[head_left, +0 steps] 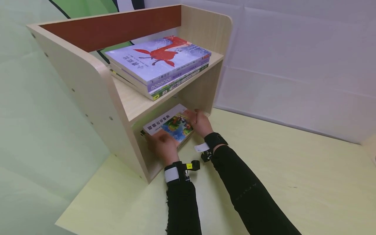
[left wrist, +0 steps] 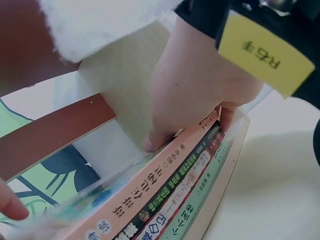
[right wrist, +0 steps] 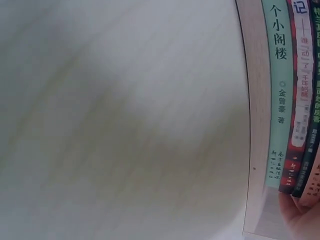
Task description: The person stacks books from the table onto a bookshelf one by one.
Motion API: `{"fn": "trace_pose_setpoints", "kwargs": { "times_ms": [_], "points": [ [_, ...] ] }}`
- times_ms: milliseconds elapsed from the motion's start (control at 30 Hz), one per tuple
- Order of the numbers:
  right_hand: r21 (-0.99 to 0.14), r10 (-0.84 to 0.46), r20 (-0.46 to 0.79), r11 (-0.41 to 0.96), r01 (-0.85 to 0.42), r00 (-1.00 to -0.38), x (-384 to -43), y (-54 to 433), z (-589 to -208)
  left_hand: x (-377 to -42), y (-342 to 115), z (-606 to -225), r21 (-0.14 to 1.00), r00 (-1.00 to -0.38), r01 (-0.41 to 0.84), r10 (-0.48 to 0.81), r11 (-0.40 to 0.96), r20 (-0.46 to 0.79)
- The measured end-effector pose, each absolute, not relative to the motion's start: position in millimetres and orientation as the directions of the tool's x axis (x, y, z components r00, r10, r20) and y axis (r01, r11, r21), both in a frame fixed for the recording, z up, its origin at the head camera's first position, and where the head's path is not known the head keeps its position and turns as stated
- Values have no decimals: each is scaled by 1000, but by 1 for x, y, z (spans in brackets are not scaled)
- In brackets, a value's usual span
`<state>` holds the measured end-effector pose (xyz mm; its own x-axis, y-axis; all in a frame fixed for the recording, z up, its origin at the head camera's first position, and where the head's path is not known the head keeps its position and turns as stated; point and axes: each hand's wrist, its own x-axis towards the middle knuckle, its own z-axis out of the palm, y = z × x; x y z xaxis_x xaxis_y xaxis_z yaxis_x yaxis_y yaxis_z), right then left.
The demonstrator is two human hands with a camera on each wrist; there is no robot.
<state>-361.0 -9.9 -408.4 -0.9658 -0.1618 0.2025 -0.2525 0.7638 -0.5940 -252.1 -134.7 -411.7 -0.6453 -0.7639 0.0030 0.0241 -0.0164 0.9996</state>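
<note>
On the lower shelf lies a stack of books [head_left: 171, 125]; a pink-spined book [left wrist: 150, 175] with a colourful picture cover is on top. Beneath it show a black spine [left wrist: 175, 187], a red-edged spine [right wrist: 301, 75] and a pale green spine [right wrist: 278, 120]. My left hand [head_left: 163, 147] holds the stack's near left end with bent fingers, a fingertip [left wrist: 11, 202] showing at the left wrist view's edge. At the far end, my right hand [head_left: 200, 122] grips the stack's corners, its fingers [right wrist: 300, 217] against the book ends. Part of the left hand's contact is hidden.
The wooden two-tier bookshelf [head_left: 85, 78] has a side panel close to my left hand and an upper board [head_left: 129, 109] above the stack. Another stack of books [head_left: 158, 62] lies on the upper tier. The pale tabletop [head_left: 279, 156] extends to the right.
</note>
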Motion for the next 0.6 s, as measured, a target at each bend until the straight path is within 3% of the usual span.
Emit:
{"fn": "trace_pose_setpoints", "kwargs": {
  "times_ms": [167,400,600],
  "points": [
    [-592,-169,199,764,-256,-965,-359,-9,-408,-251,-131,-408,990,-645,84,-763,-110,-30],
    [-603,-168,231,748,-276,-958,-359,-11,-413,-247,-134,-404,994,-671,22,-738,-108,-66],
    [-630,-220,191,720,-291,-957,-355,-10,-416,-242,-139,-402,992,-674,60,-737,-115,-45]
  ]
}}
